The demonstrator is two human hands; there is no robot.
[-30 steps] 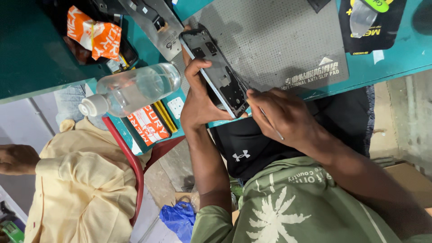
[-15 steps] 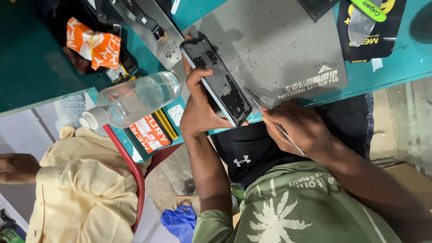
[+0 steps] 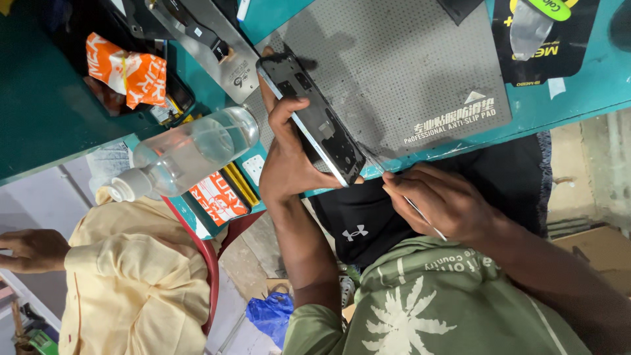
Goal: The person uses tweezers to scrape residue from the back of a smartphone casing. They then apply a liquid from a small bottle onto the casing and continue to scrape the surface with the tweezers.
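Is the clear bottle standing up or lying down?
Lying down. The clear bottle rests on its side on the teal table, white cap pointing off the edge.

A clear plastic bottle lies on its side at the left edge of the teal table, its white cap pointing left; an orange and white packet rests further up on the left, on a dark tray; a grey perforated mat covers the middle of the table; a black card package with a clear pouch sits at the top right; a person in a pale yellow shirt sits at the lower left beside a red chair; a blue plastic bag lies on the floor below.
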